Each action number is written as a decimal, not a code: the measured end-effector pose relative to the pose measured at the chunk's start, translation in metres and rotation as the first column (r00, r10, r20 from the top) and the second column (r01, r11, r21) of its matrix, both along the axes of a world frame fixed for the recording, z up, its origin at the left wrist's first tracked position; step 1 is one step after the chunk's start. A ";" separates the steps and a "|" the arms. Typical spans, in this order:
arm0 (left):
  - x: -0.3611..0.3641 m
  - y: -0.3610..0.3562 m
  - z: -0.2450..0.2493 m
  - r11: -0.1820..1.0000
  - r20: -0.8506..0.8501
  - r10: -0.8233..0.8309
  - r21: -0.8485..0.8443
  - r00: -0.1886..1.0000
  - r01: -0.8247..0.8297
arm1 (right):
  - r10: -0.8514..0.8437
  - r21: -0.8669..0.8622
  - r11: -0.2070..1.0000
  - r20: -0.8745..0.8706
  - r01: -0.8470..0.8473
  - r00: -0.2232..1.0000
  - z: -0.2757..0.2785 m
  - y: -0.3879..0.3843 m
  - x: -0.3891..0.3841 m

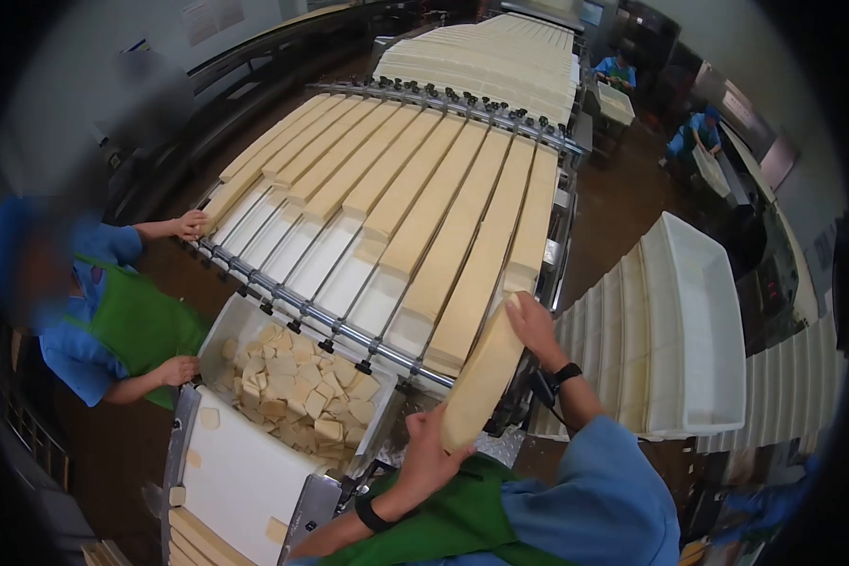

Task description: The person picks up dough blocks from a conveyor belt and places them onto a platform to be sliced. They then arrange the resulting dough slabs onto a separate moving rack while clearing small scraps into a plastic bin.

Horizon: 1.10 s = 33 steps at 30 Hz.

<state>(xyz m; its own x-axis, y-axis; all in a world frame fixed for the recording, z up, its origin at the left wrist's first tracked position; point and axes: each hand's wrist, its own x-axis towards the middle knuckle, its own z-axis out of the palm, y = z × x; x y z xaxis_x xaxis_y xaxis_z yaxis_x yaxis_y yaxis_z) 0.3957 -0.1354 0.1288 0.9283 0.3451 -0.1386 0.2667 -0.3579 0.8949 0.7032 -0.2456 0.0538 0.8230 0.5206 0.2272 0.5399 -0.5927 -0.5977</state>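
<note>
Both my hands grip one long, pale stack of thin biscuit-like slices, tilted over the near right corner of the conveyor. My left hand is closed around its lower, near end. Higher up, my right hand is wrapped around the far end, close to the rightmost lane. Beyond, several similar long rows of slices lie side by side in lanes split by thin metal rods. A metal rail with black knobs crosses the lanes' near end.
Below the rail, a white bin holds loose and broken pieces. A white belt lies nearer. At left, a co-worker's hand touches a row's end. Nested white crates stand right; more people work at far right.
</note>
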 end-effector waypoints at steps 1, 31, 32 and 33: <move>0.003 0.000 0.000 0.999 -0.012 -0.035 -0.008 0.999 0.035 | 0.044 -0.121 0.992 0.018 -0.042 0.999 0.003 0.002 0.004; 0.083 -0.014 -0.049 0.979 0.003 0.188 -0.078 0.982 -0.187 | -0.004 -0.081 0.997 0.110 0.013 0.994 -0.007 -0.016 -0.004; 0.083 -0.013 -0.049 0.981 0.005 0.177 -0.077 0.984 -0.176 | 0.078 -0.017 0.997 0.026 -0.078 0.997 -0.008 -0.022 -0.012; 0.082 -0.012 -0.049 0.983 0.004 0.167 -0.075 0.986 -0.166 | 0.166 0.055 0.985 -0.054 -0.163 0.985 -0.007 -0.027 -0.021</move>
